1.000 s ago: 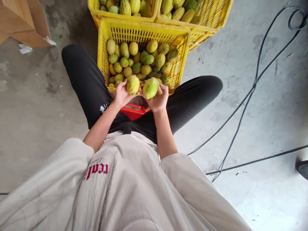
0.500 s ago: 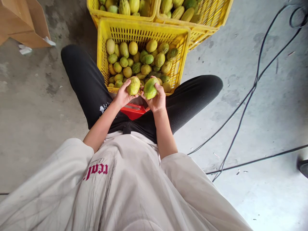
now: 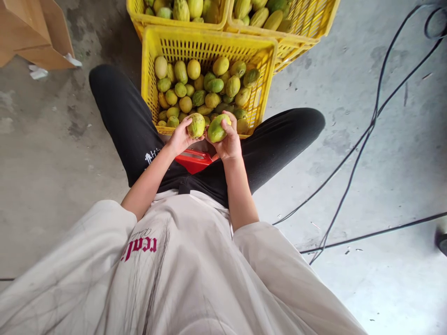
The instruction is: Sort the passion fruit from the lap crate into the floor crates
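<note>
My left hand [image 3: 181, 141] is wrapped round a small yellow-green melon [image 3: 196, 125] with dark specks on its skin. In my right hand [image 3: 229, 143] is a greener, smooth melon [image 3: 216, 129], with the fingers over its top and right side. The two fruits are held side by side, close together, above the near rim of a yellow slotted crate [image 3: 209, 39]. Inside that crate lie many loose melons [image 3: 232, 86], green to yellow and of mixed sizes. My hands and the held fruits hide part of the crate's near edge.
Behind stand two more yellow crates of melons, one at the left [image 3: 178, 21] and one at the right [image 3: 305, 21]. A red plastic object [image 3: 192, 164] sits between my legs. An open cardboard box [image 3: 31, 35] is at the upper left. Black cables [image 3: 372, 122] cross the floor at the right.
The melon in my right hand has turned, and my fingers have shifted further over its top. The left melon has turned slightly, showing more specks. The crates stay put.
</note>
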Demonstrator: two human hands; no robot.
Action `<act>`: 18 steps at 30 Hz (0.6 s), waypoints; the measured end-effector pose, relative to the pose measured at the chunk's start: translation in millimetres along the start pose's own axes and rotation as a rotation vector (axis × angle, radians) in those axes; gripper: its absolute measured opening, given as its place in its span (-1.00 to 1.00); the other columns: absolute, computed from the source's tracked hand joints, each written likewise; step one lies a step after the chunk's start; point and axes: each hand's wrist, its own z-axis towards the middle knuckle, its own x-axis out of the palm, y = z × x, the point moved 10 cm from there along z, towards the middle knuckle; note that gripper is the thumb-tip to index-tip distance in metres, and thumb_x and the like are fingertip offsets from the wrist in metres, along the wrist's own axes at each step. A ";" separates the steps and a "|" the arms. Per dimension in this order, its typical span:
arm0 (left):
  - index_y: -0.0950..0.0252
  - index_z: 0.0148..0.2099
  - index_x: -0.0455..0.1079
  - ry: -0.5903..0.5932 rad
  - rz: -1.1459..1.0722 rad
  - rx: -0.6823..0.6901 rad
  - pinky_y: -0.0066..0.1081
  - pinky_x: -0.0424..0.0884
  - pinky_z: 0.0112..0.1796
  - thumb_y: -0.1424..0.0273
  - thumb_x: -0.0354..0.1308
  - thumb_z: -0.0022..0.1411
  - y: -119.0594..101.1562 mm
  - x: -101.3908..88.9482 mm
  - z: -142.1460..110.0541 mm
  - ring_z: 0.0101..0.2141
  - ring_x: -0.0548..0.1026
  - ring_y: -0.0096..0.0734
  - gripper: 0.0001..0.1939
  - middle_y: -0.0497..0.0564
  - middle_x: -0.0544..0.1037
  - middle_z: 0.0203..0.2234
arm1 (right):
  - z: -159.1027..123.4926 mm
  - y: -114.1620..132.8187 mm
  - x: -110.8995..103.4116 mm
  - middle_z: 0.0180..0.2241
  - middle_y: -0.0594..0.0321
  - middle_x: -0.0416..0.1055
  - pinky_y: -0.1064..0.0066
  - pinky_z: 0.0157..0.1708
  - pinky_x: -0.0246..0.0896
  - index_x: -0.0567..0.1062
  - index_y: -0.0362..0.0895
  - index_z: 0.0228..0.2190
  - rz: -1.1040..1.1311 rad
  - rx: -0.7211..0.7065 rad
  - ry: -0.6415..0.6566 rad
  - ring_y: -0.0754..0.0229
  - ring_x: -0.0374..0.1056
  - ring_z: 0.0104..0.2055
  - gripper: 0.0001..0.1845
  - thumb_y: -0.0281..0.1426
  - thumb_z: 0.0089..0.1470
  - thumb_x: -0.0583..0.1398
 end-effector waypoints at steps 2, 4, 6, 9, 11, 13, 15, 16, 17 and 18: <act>0.19 0.24 0.49 -0.010 0.012 -0.001 -0.35 0.74 -0.11 0.33 0.11 0.54 0.3 -0.7 -0.4 -0.01 0.78 -0.17 -0.68 0.05 0.77 -0.08 | 2.4 -0.6 -2.7 -0.09 0.43 0.58 0.15 -0.02 0.70 0.48 0.22 -0.05 0.006 -0.001 -0.004 0.04 0.63 0.05 -0.55 -0.23 0.07 0.47; 0.18 0.26 0.49 -0.025 -0.001 -0.015 -0.32 0.74 -0.08 0.32 0.14 0.52 2.1 -2.0 -0.6 -0.01 0.78 -0.16 -0.66 0.06 0.77 -0.06 | 4.4 -1.7 -5.5 -0.05 0.42 0.58 0.19 -0.05 0.71 0.48 0.22 -0.02 0.002 0.009 -0.013 0.06 0.63 0.06 -0.55 -0.20 0.09 0.47; 0.16 0.31 0.47 -0.035 -0.017 -0.028 -0.29 0.74 -0.06 0.31 0.17 0.50 4.1 -2.7 -0.5 -0.01 0.78 -0.14 -0.61 0.05 0.78 -0.05 | 5.7 -3.3 -7.1 -0.01 0.40 0.58 0.21 -0.07 0.70 0.49 0.23 0.02 0.003 0.023 -0.014 0.07 0.63 0.07 -0.54 -0.17 0.12 0.46; 0.16 0.34 0.44 -0.038 -0.009 -0.034 -0.26 0.74 -0.04 0.35 0.16 0.50 5.5 -2.4 0.0 -0.02 0.78 -0.14 -0.58 0.04 0.78 -0.07 | 7.2 -5.6 -8.4 0.00 0.40 0.57 0.23 -0.07 0.69 0.49 0.24 0.03 0.030 0.031 -0.001 0.09 0.63 0.07 -0.51 -0.14 0.11 0.48; 0.18 0.33 0.44 -0.040 0.007 -0.036 -0.27 0.74 -0.05 0.39 0.13 0.51 5.7 -2.1 0.1 -0.04 0.78 -0.16 -0.60 0.03 0.78 -0.08 | 8.2 -6.0 -10.6 0.00 0.41 0.56 0.23 -0.07 0.69 0.50 0.23 0.01 0.031 0.018 -0.005 0.10 0.63 0.06 -0.51 -0.16 0.09 0.50; 0.18 0.31 0.45 -0.041 0.015 -0.037 -0.29 0.74 -0.08 0.41 0.12 0.53 5.6 -1.7 -0.1 -0.05 0.78 -0.17 -0.63 0.04 0.78 -0.09 | 9.5 -6.2 -13.1 0.00 0.41 0.56 0.24 -0.09 0.69 0.50 0.22 0.00 0.017 0.002 -0.022 0.10 0.63 0.04 -0.52 -0.18 0.08 0.50; 0.18 0.31 0.46 -0.046 0.014 -0.042 -0.30 0.74 -0.10 0.38 0.15 0.54 5.7 -1.6 -0.7 -0.07 0.78 -0.19 -0.65 0.04 0.78 -0.09 | 10.9 -7.3 -15.1 -0.02 0.39 0.56 0.26 -0.14 0.69 0.50 0.20 -0.01 0.012 -0.002 -0.051 0.09 0.64 -0.01 -0.56 -0.18 0.12 0.48; 0.17 0.31 0.46 -0.050 0.011 -0.045 -0.31 0.74 -0.10 0.36 0.18 0.55 5.8 -1.7 -1.1 -0.09 0.79 -0.19 -0.64 0.04 0.77 -0.09 | 11.6 -7.8 -15.8 -0.04 0.39 0.57 0.27 -0.16 0.69 0.50 0.20 -0.01 0.020 -0.003 -0.070 0.10 0.64 -0.04 -0.59 -0.17 0.15 0.46; 0.15 0.33 0.45 -0.051 0.007 -0.047 -0.32 0.74 -0.10 0.33 0.21 0.55 5.8 -1.7 -1.5 -0.10 0.79 -0.21 -0.63 0.03 0.77 -0.09 | 12.2 -8.3 -16.2 -0.07 0.40 0.57 0.27 -0.18 0.70 0.50 0.19 -0.02 0.036 -0.002 -0.090 0.10 0.64 -0.08 -0.64 -0.16 0.18 0.43; 0.13 0.35 0.44 -0.053 0.001 -0.046 -0.34 0.74 -0.11 0.31 0.25 0.54 5.6 -2.0 -1.7 -0.12 0.79 -0.23 -0.60 0.02 0.77 -0.09 | 12.8 -9.1 -15.8 -0.11 0.40 0.58 0.26 -0.17 0.70 0.50 0.17 -0.04 0.060 0.001 -0.103 0.10 0.63 -0.10 -0.69 -0.15 0.22 0.39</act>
